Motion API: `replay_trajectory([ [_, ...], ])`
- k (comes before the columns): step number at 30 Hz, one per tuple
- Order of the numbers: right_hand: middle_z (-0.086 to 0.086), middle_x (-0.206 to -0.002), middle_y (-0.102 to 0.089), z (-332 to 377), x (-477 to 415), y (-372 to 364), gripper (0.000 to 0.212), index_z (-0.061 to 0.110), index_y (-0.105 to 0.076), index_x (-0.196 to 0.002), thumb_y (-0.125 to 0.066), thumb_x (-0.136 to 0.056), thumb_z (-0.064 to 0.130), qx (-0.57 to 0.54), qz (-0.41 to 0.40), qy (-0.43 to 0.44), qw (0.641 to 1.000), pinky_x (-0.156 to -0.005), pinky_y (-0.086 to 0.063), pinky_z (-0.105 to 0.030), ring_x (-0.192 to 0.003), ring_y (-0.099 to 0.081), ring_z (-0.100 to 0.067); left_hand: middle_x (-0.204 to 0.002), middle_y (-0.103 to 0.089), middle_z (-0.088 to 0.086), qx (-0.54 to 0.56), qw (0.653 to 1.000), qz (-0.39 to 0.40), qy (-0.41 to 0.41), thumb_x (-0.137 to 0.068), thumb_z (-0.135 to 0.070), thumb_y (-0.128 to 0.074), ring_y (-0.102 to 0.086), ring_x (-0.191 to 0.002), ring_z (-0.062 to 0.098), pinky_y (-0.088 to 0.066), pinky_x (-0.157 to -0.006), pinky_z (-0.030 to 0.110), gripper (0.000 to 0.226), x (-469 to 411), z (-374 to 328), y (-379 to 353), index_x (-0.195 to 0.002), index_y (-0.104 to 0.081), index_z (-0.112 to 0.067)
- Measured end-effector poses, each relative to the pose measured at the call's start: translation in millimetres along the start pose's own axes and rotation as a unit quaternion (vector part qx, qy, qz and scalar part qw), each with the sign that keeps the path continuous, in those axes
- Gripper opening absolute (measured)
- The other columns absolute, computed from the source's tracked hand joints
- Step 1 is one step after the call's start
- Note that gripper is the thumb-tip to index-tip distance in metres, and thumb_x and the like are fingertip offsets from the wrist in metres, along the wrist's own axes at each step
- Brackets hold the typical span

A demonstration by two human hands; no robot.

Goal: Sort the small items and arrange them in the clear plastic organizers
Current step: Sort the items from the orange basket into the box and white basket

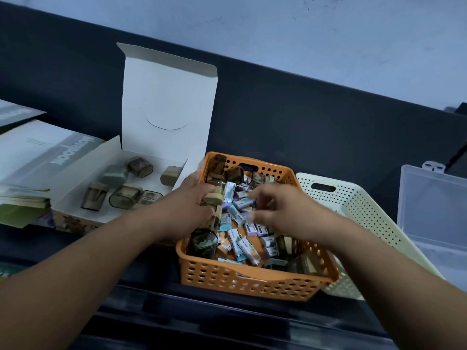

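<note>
On my remote feed, both hands were inside the orange basket (252,281), which sat on the dark surface in front of the person. The left hand (192,208) was at the basket's left side, its fingers curled round a tan-capped smoky case (214,198). The right hand (280,210) hovered over the heap of small sleeved blocks (237,218) (erasers, by the look of them). Its fingers were loosely bent and apart, but the tips were blurred, so I could not tell whether they pinched one. More smoky cases lay mixed among the blocks along the basket's edges.

Just left of the basket stood an open white cardboard box (166,97) with its lid flap upright. Several loose cases (126,195) lay scattered on its floor. Stacked notebooks (38,152) lay further left. A cream perforated basket (366,223) touched the orange one on the right. Beyond it was the clear plastic organizer (429,203), with its lid raised.
</note>
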State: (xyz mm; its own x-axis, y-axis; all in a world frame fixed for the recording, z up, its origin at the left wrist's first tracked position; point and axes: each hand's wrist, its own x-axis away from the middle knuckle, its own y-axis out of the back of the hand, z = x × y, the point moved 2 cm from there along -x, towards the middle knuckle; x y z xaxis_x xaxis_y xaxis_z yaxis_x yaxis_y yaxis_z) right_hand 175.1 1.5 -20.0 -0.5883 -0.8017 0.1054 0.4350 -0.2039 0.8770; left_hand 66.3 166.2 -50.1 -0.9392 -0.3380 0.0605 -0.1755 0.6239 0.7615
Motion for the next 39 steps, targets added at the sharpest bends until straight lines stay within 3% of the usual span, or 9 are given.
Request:
replay_trajectory([
  [4,0.004,-0.116,-0.06,17.4,-17.0,-29.2,0.052,0.024,-0.051,-0.129,-0.066,-0.085,0.049,0.101,0.142,-0.033,0.984,-0.089,-0.053,-0.037,-0.097,-0.061,-0.016,-0.158,0.005,-0.016,0.011,1.0,-0.002,0.005,-0.097,-0.023,-0.046,-0.02,-0.142,0.015,-0.026,-0.1,0.025,0.054,1.6,-0.3,0.2,-0.147,-0.03,-0.03],
  [7,0.001,-0.111,-0.06,15.2,-25.4,-42.2,0.05,0.018,-0.053,-0.124,-0.068,-0.084,0.045,0.152,0.158,-0.041,0.975,-0.087,-0.051,-0.034,-0.1,-0.058,-0.019,-0.158,0.009,-0.018,0.003,1.0,-0.006,0.007,-0.097,-0.024,-0.045,-0.017,-0.144,0.014,-0.026,-0.102,0.026,0.054,2.6,0.5,0.3,-0.148,-0.029,-0.032],
  [10,0.002,-0.102,-0.059,9.6,-28.1,-44.0,0.035,0.021,-0.055,-0.11,-0.072,-0.084,0.036,0.134,0.143,-0.015,0.98,-0.079,-0.052,-0.032,-0.093,-0.058,-0.018,-0.158,0.013,-0.016,-0.009,1.0,-0.003,0.001,-0.098,-0.026,-0.044,-0.014,-0.145,0.014,-0.025,-0.106,0.027,0.055,3.0,1.7,0.0,-0.149,-0.026,-0.031],
  [14,0.001,-0.103,-0.063,-0.2,-26.1,-31.4,0.028,0.023,-0.055,-0.107,-0.072,-0.085,0.018,-0.013,0.14,-0.007,0.99,-0.053,-0.046,-0.019,-0.065,-0.056,-0.006,-0.158,0.013,-0.015,-0.01,1.0,-0.004,0.0,-0.098,-0.025,-0.044,-0.014,-0.145,0.014,-0.024,-0.103,0.025,0.054,3.2,0.9,0.2,-0.149,-0.026,-0.031],
  [18,0.005,-0.106,-0.06,-14.4,-22.3,-13.6,0.028,0.025,-0.057,-0.102,-0.069,-0.085,0.007,-0.145,0.093,-0.003,0.985,-0.067,-0.053,-0.025,-0.078,-0.061,-0.013,-0.158,0.013,-0.017,-0.002,1.0,-0.005,0.006,-0.098,-0.024,-0.044,-0.015,-0.145,0.015,-0.026,-0.104,0.026,0.053,2.3,1.3,-0.5,-0.148,-0.027,-0.032],
  [22,-0.018,-0.096,-0.064,-28.9,-8.4,6.4,0.031,0.017,-0.059,-0.105,-0.064,-0.085,-0.007,-0.266,0.016,-0.007,0.964,-0.072,-0.051,-0.041,-0.076,-0.059,-0.029,-0.158,0.005,-0.017,0.014,1.0,-0.009,-0.002,-0.098,-0.023,-0.044,-0.018,-0.142,0.013,-0.025,-0.102,0.025,0.049,0.7,1.8,-0.6,-0.145,-0.033,-0.031],
  [26,-0.013,-0.085,-0.066,-44.3,10.1,34.5,0.032,0.01,-0.058,-0.106,-0.063,-0.083,-0.012,-0.342,-0.105,-0.005,0.934,-0.066,-0.055,-0.032,-0.074,-0.063,-0.024,-0.157,0.0,-0.016,0.026,0.999,-0.016,-0.009,-0.097,-0.021,-0.047,-0.02,-0.141,0.011,-0.024,-0.103,0.024,0.047,-2.5,5.4,-1.9,-0.142,-0.038,-0.033],
  [33,-0.003,-0.085,-0.072,-93.9,26.6,56.2,0.029,0.017,-0.058,-0.101,-0.067,-0.084,-0.003,-0.366,-0.27,-0.083,0.887,-0.068,-0.052,-0.029,-0.082,-0.068,-0.021,-0.158,0.002,-0.015,0.012,1.0,-0.008,-0.011,-0.096,-0.02,-0.049,-0.015,-0.143,0.011,-0.02,-0.109,0.026,0.05,-6.6,6.1,-2.7,-0.143,-0.037,-0.033],
  [39,-0.014,-0.098,-0.067,-118.3,26.8,47.1,0.033,0.012,-0.056,-0.112,-0.071,-0.083,0.003,-0.311,-0.329,-0.153,0.878,-0.08,-0.055,-0.041,-0.087,-0.068,-0.028,-0.158,0.002,-0.014,0.012,1.0,-0.008,-0.01,-0.096,-0.019,-0.049,-0.014,-0.144,0.011,-0.02,-0.107,0.024,0.05,-7.1,7.7,-3.1,-0.143,-0.038,-0.032],
])
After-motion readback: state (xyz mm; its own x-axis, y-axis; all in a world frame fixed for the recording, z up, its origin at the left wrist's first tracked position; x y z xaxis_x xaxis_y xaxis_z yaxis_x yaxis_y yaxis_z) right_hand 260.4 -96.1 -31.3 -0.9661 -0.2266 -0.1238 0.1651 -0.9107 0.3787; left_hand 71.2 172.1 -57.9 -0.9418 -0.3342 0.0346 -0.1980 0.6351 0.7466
